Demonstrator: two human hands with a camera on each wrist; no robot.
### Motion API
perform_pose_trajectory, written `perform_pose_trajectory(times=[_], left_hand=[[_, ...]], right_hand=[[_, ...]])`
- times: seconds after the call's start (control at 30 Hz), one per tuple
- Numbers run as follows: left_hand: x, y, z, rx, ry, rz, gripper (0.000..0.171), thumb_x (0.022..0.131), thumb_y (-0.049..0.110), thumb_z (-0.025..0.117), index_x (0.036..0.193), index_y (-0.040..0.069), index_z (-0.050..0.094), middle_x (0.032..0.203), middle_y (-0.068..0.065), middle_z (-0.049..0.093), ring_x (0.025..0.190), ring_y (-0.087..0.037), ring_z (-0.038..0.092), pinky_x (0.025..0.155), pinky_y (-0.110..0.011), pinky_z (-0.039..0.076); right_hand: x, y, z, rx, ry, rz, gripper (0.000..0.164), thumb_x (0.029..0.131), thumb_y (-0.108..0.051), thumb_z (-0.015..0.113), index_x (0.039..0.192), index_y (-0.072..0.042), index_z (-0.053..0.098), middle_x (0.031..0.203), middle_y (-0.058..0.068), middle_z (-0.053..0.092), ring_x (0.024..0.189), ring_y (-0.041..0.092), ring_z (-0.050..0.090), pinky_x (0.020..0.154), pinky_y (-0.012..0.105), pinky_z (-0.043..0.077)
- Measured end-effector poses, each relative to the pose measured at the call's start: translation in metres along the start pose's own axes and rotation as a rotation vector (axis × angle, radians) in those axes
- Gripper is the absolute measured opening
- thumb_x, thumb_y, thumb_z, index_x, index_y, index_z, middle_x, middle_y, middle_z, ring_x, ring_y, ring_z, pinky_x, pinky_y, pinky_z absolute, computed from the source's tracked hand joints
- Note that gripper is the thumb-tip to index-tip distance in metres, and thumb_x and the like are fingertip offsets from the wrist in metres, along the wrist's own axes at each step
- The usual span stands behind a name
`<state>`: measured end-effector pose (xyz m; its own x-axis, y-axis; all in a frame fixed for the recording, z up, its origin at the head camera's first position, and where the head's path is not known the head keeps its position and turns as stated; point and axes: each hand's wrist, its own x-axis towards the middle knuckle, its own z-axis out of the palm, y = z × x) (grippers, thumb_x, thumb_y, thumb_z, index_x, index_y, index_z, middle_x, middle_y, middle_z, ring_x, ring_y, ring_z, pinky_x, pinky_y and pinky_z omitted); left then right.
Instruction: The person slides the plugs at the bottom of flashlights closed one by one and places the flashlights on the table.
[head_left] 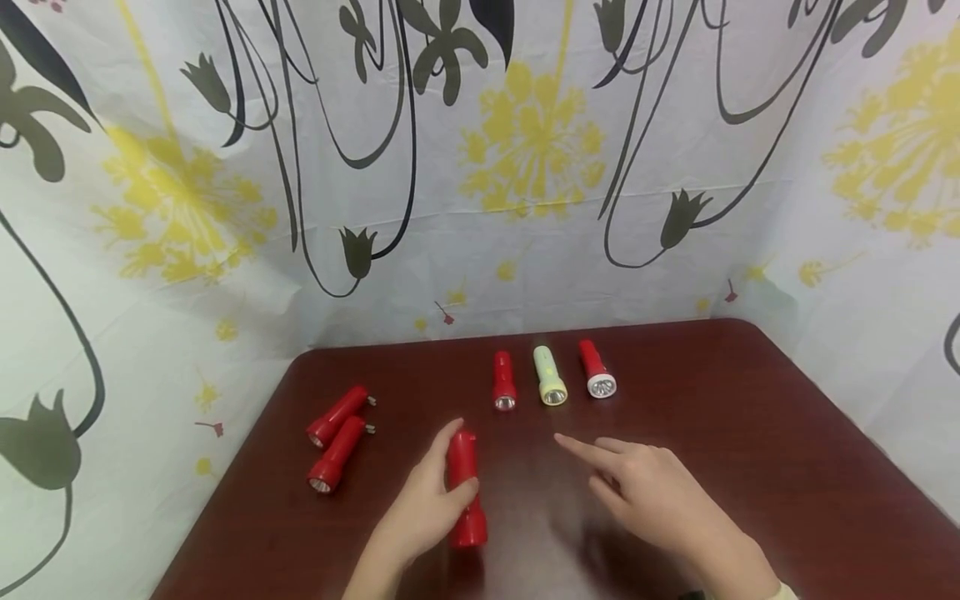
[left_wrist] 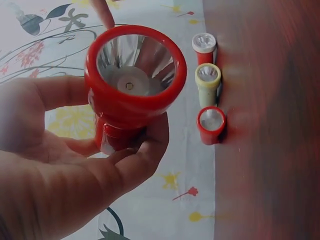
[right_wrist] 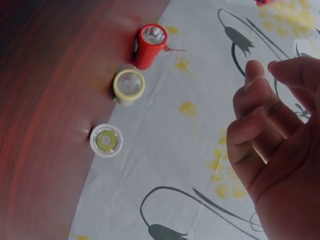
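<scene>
My left hand (head_left: 427, 504) grips a red flashlight (head_left: 468, 527), thumb on one side and fingers on the other. In the left wrist view its wide silver reflector faces the camera. To the right, my right hand (head_left: 648, 492) hovers with the index finger extended and the other fingers loosely bent, holding nothing. Beyond the hands lie a small red flashlight (head_left: 504, 382), a pale green flashlight with a yellow rim (head_left: 550, 375) and a red flashlight with a white rim (head_left: 597, 368), side by side with their lenses toward me.
On the left of the dark brown table (head_left: 750, 467), two more red flashlights lie close together, a rear one (head_left: 339, 415) and a front one (head_left: 337, 454), with metal prongs at their far ends. A white cloth (head_left: 450, 275) with flower prints hangs behind the table and at its sides.
</scene>
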<state>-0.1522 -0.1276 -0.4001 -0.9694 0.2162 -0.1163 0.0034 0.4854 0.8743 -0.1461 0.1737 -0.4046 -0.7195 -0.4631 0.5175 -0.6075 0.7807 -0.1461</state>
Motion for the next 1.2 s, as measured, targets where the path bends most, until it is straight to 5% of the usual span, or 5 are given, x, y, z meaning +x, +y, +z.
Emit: perform_pose_trajectory(times=[0.13, 0.27, 0.53, 0.83, 1.2], left_hand=[[0.012, -0.003, -0.004, 0.107, 0.068, 0.023, 0.085, 0.093, 0.021, 0.079, 0.164, 0.018, 0.032, 0.153, -0.017, 0.052, 0.132, -0.037, 0.057, 0.094, -0.057, 0.063], [0.034, -0.001, -0.008, 0.211, 0.141, 0.0, 0.087, 0.091, 0.023, 0.083, 0.163, 0.014, 0.036, 0.149, -0.018, 0.056, 0.128, -0.037, 0.059, 0.088, -0.054, 0.066], [0.108, -0.005, -0.018, 0.428, 0.269, -0.037, 0.081, 0.095, 0.029, 0.079, 0.163, 0.014, 0.039, 0.147, -0.021, 0.058, 0.129, -0.039, 0.062, 0.095, -0.057, 0.063], [0.178, -0.025, -0.018, 0.534, 0.251, -0.042, 0.068, 0.097, 0.029, 0.077, 0.153, 0.002, 0.049, 0.138, -0.024, 0.066, 0.122, -0.039, 0.069, 0.107, -0.053, 0.058], [0.212, -0.024, -0.005, 0.631, 0.229, -0.008, 0.03, 0.096, 0.023, 0.076, 0.113, 0.001, 0.066, 0.097, -0.016, 0.071, 0.088, -0.032, 0.072, 0.09, -0.05, 0.064]], right_hand=[[0.001, 0.0, 0.003, -0.012, -0.008, 0.006, 0.063, 0.084, -0.01, 0.076, 0.141, -0.035, 0.069, 0.091, -0.016, 0.067, 0.064, -0.006, 0.035, 0.062, 0.02, 0.042], [0.002, 0.001, 0.006, -0.005, -0.029, 0.014, 0.064, 0.086, -0.01, 0.074, 0.145, -0.033, 0.066, 0.088, -0.018, 0.062, 0.064, -0.005, 0.035, 0.062, 0.02, 0.042], [0.0, 0.002, 0.008, 0.033, -0.092, 0.035, 0.066, 0.088, -0.01, 0.072, 0.149, -0.033, 0.061, 0.077, -0.024, 0.044, 0.064, -0.007, 0.035, 0.061, 0.019, 0.039], [-0.003, 0.002, 0.008, 0.064, -0.136, 0.047, 0.07, 0.089, -0.01, 0.071, 0.153, -0.034, 0.056, 0.074, -0.024, 0.042, 0.064, -0.007, 0.035, 0.06, 0.019, 0.037], [-0.004, -0.001, 0.003, 0.09, -0.146, 0.059, 0.067, 0.091, -0.011, 0.07, 0.152, -0.035, 0.057, 0.077, -0.025, 0.045, 0.065, -0.007, 0.037, 0.063, 0.018, 0.039]])
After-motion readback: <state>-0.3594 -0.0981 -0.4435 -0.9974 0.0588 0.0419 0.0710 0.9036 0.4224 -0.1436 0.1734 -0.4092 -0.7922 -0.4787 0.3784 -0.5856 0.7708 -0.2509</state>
